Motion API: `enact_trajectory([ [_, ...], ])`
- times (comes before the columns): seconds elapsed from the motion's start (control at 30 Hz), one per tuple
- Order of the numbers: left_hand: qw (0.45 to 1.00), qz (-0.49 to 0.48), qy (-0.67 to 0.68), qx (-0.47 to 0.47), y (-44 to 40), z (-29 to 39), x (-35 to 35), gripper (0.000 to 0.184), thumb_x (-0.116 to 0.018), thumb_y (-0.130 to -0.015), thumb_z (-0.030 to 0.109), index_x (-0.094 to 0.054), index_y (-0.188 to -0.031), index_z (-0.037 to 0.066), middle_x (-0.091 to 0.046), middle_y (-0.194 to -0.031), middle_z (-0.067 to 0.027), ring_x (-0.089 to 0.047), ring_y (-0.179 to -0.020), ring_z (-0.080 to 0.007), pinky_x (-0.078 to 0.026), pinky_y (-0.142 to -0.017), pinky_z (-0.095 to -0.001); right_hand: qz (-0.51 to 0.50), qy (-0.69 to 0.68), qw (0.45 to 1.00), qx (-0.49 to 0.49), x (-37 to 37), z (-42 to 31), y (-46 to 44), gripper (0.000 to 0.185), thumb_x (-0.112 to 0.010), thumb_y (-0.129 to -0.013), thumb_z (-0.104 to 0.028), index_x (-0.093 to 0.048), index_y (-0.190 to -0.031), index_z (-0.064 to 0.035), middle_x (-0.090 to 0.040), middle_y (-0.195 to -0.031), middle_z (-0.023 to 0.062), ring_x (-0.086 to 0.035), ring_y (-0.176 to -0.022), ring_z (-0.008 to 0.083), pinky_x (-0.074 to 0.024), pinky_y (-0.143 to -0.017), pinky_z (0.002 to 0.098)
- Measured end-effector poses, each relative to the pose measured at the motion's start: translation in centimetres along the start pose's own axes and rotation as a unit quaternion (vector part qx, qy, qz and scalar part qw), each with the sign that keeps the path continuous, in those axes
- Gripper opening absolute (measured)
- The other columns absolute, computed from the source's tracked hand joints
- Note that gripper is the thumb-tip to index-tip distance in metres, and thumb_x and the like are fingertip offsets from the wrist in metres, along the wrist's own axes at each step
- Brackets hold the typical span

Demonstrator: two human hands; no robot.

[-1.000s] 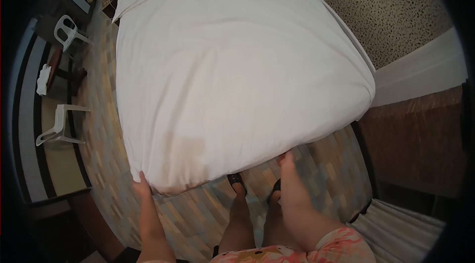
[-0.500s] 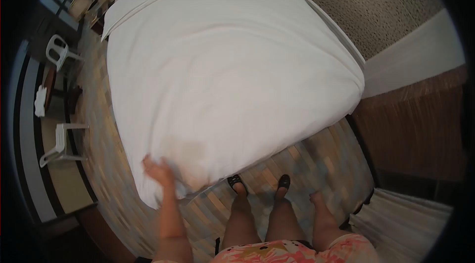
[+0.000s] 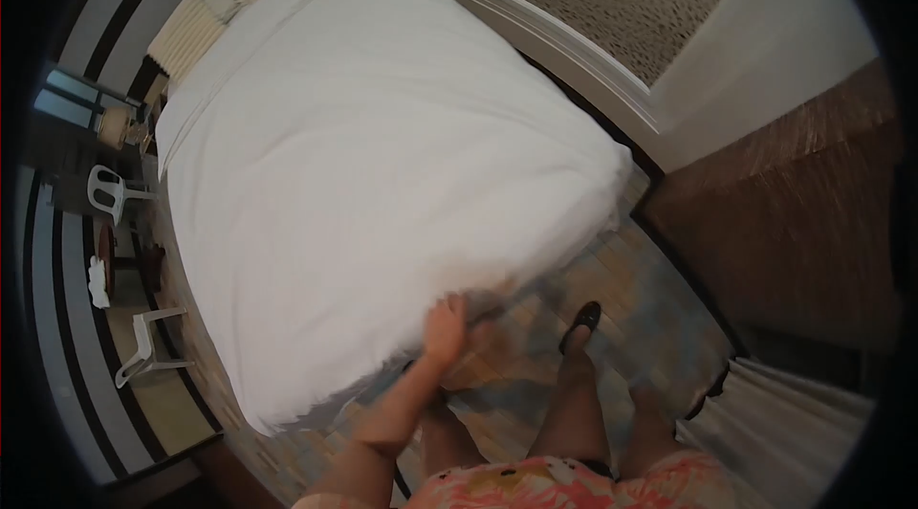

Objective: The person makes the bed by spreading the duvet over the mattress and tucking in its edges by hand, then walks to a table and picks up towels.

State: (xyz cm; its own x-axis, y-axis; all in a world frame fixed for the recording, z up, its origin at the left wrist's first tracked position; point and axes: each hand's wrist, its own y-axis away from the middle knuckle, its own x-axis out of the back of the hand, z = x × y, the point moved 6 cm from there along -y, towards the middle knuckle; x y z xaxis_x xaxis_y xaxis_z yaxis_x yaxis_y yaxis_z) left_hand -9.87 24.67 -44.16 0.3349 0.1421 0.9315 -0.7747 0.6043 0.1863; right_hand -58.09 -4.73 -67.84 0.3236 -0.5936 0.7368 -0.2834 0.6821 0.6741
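Observation:
My left hand (image 3: 447, 325) is at the near edge of a bed covered with a white sheet (image 3: 382, 155). Its slightly blurred fingers look apart and rest against the sheet's edge, with nothing visibly gripped. Just beyond them, a faint tan patch (image 3: 469, 272) shows on the cloth. Low at my right side, away from the bed, is my right hand (image 3: 645, 396), blurred, its fingers not clear. The sheet hangs over the bed's near side and has soft wrinkles on top.
Cream ribbed pillows (image 3: 191, 31) lie at the bed's far end. Two white plastic chairs (image 3: 110, 191) and a small round table (image 3: 106, 255) stand left. A brown wooden panel (image 3: 784, 222) and a pale curtain (image 3: 775, 423) are at the right; my shoe (image 3: 583, 318) is on the floor.
My left hand has let go of the bed's left corner and moved right along the near edge. My right hand has left the sheet and dropped to my side. The view has turned.

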Motion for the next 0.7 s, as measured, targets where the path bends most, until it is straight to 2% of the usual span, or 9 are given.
enact_trajectory([
  [0.07,0.990,-0.053,-0.099,0.081,-6.2,1.8,-1.3,0.048,-0.060,-0.068,0.044,-0.050,-0.089,0.002,-0.055,-0.088,-0.0125,-0.051,-0.085,-0.0280,-0.041,-0.068,-0.0386,-0.090,-0.163,0.982,0.005,6.4,-7.1,-6.7,0.032,-0.046,-0.080,-0.028,-0.055,-0.099,-0.0042,-0.053,-0.103,0.0157,-0.051,-0.095,0.0293,-0.0397,-0.080,0.0364],
  [0.1,0.985,-0.079,-0.121,0.093,-7.8,2.5,-3.6,0.047,-0.058,-0.070,0.044,-0.050,-0.088,0.002,-0.055,-0.089,-0.0129,-0.052,-0.086,-0.0280,-0.041,-0.069,-0.0385,-0.080,-0.136,0.987,0.035,8.4,-9.9,-12.4,0.033,-0.046,-0.081,-0.029,-0.054,-0.100,-0.0033,-0.054,-0.102,0.0175,-0.050,-0.096,0.0298,-0.0398,-0.081,0.0358],
  [0.17,0.977,-0.107,-0.150,0.103,-10.1,2.7,-6.3,0.046,-0.057,-0.071,0.044,-0.050,-0.087,0.002,-0.055,-0.090,-0.0134,-0.052,-0.086,-0.0281,-0.041,-0.070,-0.0383,0.132,-0.279,0.942,0.133,19.5,-19.2,-17.7,0.035,-0.048,-0.080,-0.032,-0.057,-0.094,-0.0007,-0.057,-0.093,0.0176,-0.054,-0.091,0.0315,-0.0416,-0.079,0.0357],
  [0.3,0.949,-0.213,-0.177,0.153,-10.9,3.1,-7.3,0.042,-0.056,-0.073,0.042,-0.051,-0.084,0.002,-0.056,-0.087,-0.0137,-0.052,-0.086,-0.0259,-0.040,-0.071,-0.0377,0.201,-0.385,0.868,0.241,39.0,-32.3,-21.4,0.037,-0.048,-0.080,-0.032,-0.059,-0.094,-0.0002,-0.058,-0.095,0.0160,-0.052,-0.093,0.0315,-0.0397,-0.079,0.0368],
  [0.37,0.949,-0.211,-0.181,0.149,-11.3,2.6,-7.6,0.044,-0.056,-0.072,0.044,-0.051,-0.087,0.002,-0.056,-0.089,-0.0135,-0.052,-0.088,-0.0259,-0.039,-0.074,-0.0378,0.182,-0.405,0.854,0.272,41.7,-36.3,-24.5,0.040,-0.047,-0.080,-0.035,-0.059,-0.093,0.0001,-0.059,-0.093,0.0161,-0.053,-0.092,0.0313,-0.0400,-0.079,0.0369],
  [0.43,0.946,-0.191,-0.211,0.155,-11.4,2.1,-8.4,0.046,-0.056,-0.072,0.044,-0.051,-0.088,0.002,-0.056,-0.089,-0.0129,-0.052,-0.087,-0.0264,-0.038,-0.075,-0.0379,-0.009,-0.346,0.893,0.288,41.3,-41.3,-27.2,0.052,-0.045,-0.079,-0.044,-0.056,-0.099,0.0022,-0.055,-0.103,0.0192,-0.050,-0.098,0.0316,-0.0385,-0.082,0.0359],
  [0.53,0.937,-0.206,-0.213,0.183,-11.6,1.6,-8.8,0.049,-0.056,-0.071,0.045,-0.050,-0.093,0.001,-0.054,-0.094,-0.0133,-0.051,-0.090,-0.0281,-0.037,-0.076,-0.0394,-0.143,-0.330,0.896,0.261,38.8,-47.1,-27.7,0.063,-0.044,-0.077,-0.051,-0.051,-0.106,0.0047,-0.048,-0.112,0.0220,-0.044,-0.106,0.0327,-0.0353,-0.087,0.0353],
  [0.6,0.932,-0.234,-0.203,0.189,-11.5,1.2,-9.4,0.051,-0.053,-0.074,0.044,-0.048,-0.096,-0.001,-0.051,-0.099,-0.0162,-0.048,-0.095,-0.0292,-0.034,-0.081,-0.0398,-0.178,-0.287,0.910,0.239,40.5,-48.9,-25.2,0.063,-0.043,-0.079,-0.047,-0.045,-0.111,0.0073,-0.042,-0.117,0.0239,-0.039,-0.111,0.0333,-0.0319,-0.090,0.0352],
  [0.7,0.917,-0.256,-0.219,0.215,-11.8,1.4,-9.2,0.052,-0.054,-0.073,0.044,-0.048,-0.100,-0.001,-0.051,-0.101,-0.0152,-0.048,-0.094,-0.0284,-0.036,-0.078,-0.0407,-0.174,-0.176,0.897,0.367,39.3,-52.2,-25.6,0.046,-0.043,-0.083,-0.035,-0.051,-0.104,0.0053,-0.051,-0.107,0.0227,-0.047,-0.102,0.0323,-0.0356,-0.086,0.0348],
])
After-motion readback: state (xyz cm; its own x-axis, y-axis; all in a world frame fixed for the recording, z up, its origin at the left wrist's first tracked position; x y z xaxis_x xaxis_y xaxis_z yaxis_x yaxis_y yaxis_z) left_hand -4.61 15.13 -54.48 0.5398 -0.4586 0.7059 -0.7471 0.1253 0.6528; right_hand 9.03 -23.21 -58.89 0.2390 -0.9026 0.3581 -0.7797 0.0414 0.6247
